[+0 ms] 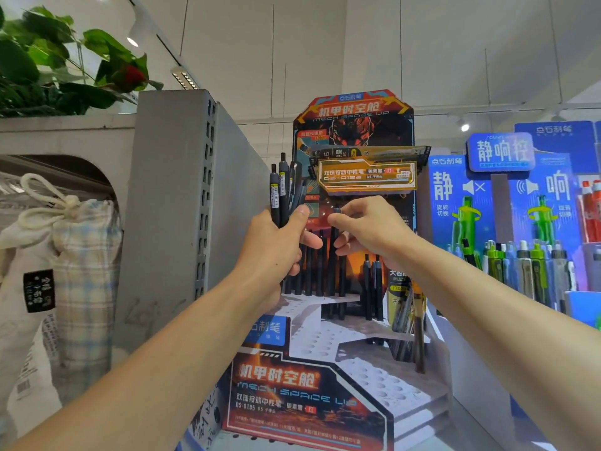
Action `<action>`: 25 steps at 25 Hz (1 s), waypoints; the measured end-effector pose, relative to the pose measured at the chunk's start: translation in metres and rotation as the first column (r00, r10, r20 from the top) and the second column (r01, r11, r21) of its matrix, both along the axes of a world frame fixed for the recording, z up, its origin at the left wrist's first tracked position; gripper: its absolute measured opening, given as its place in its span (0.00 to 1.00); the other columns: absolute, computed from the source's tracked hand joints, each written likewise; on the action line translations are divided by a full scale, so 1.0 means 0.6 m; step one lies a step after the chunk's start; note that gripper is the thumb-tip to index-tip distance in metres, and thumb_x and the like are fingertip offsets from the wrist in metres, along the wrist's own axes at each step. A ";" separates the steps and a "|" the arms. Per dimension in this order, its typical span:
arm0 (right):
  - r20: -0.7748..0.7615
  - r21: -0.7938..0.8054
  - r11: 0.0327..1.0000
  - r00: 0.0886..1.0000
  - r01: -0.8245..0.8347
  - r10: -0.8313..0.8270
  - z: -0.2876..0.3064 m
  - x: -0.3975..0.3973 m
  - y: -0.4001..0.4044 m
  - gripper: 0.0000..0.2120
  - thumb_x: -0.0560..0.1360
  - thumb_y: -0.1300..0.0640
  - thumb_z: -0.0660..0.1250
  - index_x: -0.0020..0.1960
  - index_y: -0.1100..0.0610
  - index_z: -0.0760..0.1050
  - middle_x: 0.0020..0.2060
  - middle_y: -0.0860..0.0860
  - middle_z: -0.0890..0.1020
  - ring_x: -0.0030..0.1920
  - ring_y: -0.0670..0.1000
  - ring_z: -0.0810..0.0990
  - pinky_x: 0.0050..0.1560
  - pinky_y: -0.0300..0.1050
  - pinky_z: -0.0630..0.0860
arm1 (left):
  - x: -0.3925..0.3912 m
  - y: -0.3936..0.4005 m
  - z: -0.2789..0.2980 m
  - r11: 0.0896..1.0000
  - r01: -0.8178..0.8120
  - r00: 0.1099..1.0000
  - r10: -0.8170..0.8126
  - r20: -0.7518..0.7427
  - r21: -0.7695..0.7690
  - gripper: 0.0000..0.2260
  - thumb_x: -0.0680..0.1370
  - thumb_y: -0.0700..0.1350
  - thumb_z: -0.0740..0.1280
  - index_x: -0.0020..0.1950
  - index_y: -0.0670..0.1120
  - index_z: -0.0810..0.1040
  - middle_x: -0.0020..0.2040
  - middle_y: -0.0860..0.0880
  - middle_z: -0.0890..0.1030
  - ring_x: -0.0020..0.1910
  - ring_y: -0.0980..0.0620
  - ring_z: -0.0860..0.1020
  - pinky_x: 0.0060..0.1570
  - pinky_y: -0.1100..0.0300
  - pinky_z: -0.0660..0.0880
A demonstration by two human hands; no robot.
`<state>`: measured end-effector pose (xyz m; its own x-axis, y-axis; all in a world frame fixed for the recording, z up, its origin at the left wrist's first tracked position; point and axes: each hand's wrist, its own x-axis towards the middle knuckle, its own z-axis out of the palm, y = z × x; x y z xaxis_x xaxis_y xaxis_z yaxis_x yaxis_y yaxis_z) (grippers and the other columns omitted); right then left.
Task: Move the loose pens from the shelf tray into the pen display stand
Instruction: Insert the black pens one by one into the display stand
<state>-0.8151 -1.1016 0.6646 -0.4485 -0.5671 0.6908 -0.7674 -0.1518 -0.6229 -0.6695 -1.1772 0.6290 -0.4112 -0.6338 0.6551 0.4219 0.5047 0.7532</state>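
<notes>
A tiered pen display stand (325,379) with orange and blue mech artwork stands on the shelf in front of me. Its white steps hold rows of round holes, and several black pens (312,271) stand upright in the top rows. My left hand (276,249) grips a bundle of several black pens (281,193), their tops pointing up. My right hand (367,229) pinches the top of one black pen (333,252) that stands in the stand's upper row. The shelf tray is out of sight.
A grey perforated shelf divider (185,203) rises just left of the stand. Beyond it sits a cloth drawstring bag (74,255). To the right, a blue pen display (520,229) holds several green and white pens. A plant (65,66) sits on top at upper left.
</notes>
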 end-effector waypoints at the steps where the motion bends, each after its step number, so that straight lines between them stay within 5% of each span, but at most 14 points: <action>1: -0.012 0.001 1.000 1.000 0.001 -0.001 0.000 0.000 0.001 0.15 0.80 0.58 0.70 0.62 0.66 0.77 0.44 0.58 0.83 0.40 0.56 0.87 0.37 0.45 0.85 | -0.001 0.000 0.000 1.000 0.006 1.000 -0.006 -0.001 -0.001 0.11 0.83 0.51 0.64 0.64 0.50 0.76 0.37 0.48 0.85 0.22 0.58 0.69 0.23 0.67 0.69; 10: -0.011 0.166 0.981 0.995 0.098 -0.097 -0.009 -0.001 -0.007 0.13 0.79 0.60 0.71 0.59 0.68 0.79 0.39 0.61 0.85 0.35 0.55 0.87 0.35 0.46 0.85 | -0.001 -0.002 0.000 0.998 0.040 0.999 -0.040 0.002 0.039 0.09 0.82 0.49 0.65 0.59 0.47 0.80 0.39 0.47 0.84 0.24 0.57 0.70 0.23 0.65 0.71; 14: -0.172 0.289 0.918 0.958 0.271 -0.229 -0.006 0.017 -0.019 0.11 0.81 0.59 0.67 0.52 0.68 0.79 0.36 0.61 0.86 0.34 0.57 0.87 0.41 0.52 0.86 | -0.003 -0.003 -0.002 0.997 0.043 0.999 -0.044 0.015 0.064 0.08 0.83 0.47 0.64 0.53 0.47 0.81 0.46 0.40 0.86 0.28 0.54 0.72 0.27 0.61 0.73; 22: -0.229 0.458 0.815 0.933 0.356 -0.279 -0.006 0.033 -0.014 0.19 0.84 0.54 0.61 0.51 0.71 0.78 0.37 0.62 0.86 0.35 0.59 0.86 0.43 0.54 0.86 | -0.002 -0.007 -0.003 0.995 0.096 0.995 -0.096 -0.007 0.041 0.10 0.83 0.47 0.63 0.64 0.47 0.74 0.45 0.48 0.87 0.24 0.58 0.74 0.26 0.63 0.75; 25: -0.388 0.420 0.788 0.874 0.450 -0.292 0.000 0.032 0.001 0.18 0.83 0.50 0.64 0.45 0.64 0.80 0.32 0.57 0.86 0.30 0.54 0.85 0.37 0.49 0.85 | -0.003 -0.008 -0.006 0.996 0.071 0.997 -0.072 0.005 0.053 0.11 0.83 0.48 0.65 0.63 0.46 0.77 0.45 0.49 0.86 0.23 0.59 0.74 0.24 0.65 0.72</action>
<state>-0.7957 -1.1012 0.6645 -0.5208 -0.6902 0.5024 -0.8531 0.4420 -0.2771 -0.6714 -1.1820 0.6255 -0.4608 -0.6363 0.6187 0.4504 0.4330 0.7808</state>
